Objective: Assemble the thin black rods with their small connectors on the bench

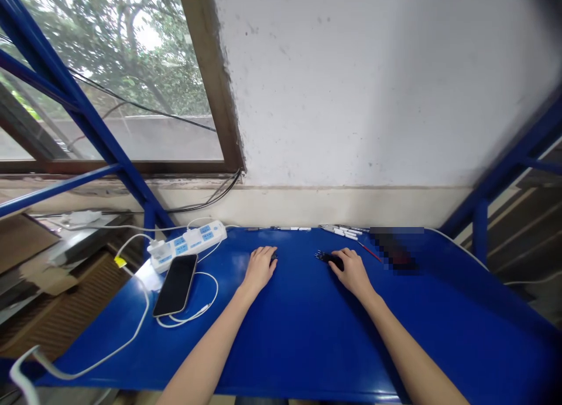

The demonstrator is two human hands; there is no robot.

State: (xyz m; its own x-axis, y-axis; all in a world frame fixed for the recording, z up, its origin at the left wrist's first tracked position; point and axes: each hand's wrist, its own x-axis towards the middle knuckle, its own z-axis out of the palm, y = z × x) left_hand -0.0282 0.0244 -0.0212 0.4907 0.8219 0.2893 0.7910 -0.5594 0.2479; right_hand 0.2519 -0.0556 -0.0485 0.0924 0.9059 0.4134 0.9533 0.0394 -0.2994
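My left hand [260, 266] rests on the blue tabletop with its fingers bent and close together. A small dark object [274, 256] shows between its thumb and forefinger, mostly hidden. To the right, my right hand [351, 268] is closed around a bundle of thin black pieces with pale tips [325, 257]. The tips point left, toward my left hand, and the rest of the bundle is covered by my fingers. Several white pens [346, 232] lie beyond my right hand near the wall. A thin red stick [369, 251] lies just right of them.
A white power strip [188, 244] with plugs stands at the back left of the blue table [298, 346]. Beside it lie a phone [176, 285] and a looped white cable [215, 294]. A pixelated dark patch covers something at the back right. Blue frame posts flank the table.
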